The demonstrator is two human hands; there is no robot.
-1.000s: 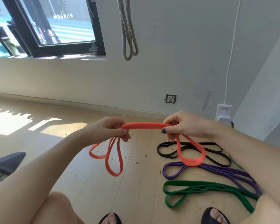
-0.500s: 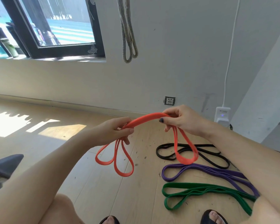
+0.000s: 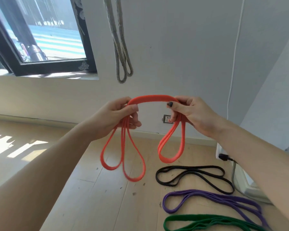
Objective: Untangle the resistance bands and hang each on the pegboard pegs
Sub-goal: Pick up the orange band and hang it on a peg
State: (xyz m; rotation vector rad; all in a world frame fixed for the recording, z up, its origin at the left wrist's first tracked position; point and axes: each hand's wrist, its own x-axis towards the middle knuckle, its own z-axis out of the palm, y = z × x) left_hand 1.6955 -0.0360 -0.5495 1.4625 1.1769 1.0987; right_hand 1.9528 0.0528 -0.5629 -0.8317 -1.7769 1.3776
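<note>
I hold an orange resistance band (image 3: 153, 98) folded into loops in front of the white wall. My left hand (image 3: 117, 117) grips its left end, with two loops dangling below. My right hand (image 3: 188, 112) grips the right end, and one doubled loop hangs under it. A grey band (image 3: 122, 60) hangs on the wall above, its top out of frame. On the wooden floor at the lower right lie a black band (image 3: 190, 176), a purple band (image 3: 207, 200) and a green band (image 3: 198, 221), each folded separately.
A black-framed window (image 3: 40, 39) fills the upper left. A wall socket (image 3: 166, 118) sits low behind the hands. A white cable (image 3: 235, 55) runs down the wall to a white power unit (image 3: 221, 152) at the right. Small debris dots the floor.
Both hands have lifted the orange band from above the floor to wall height. The view has tilted upward, so more wall shows.
</note>
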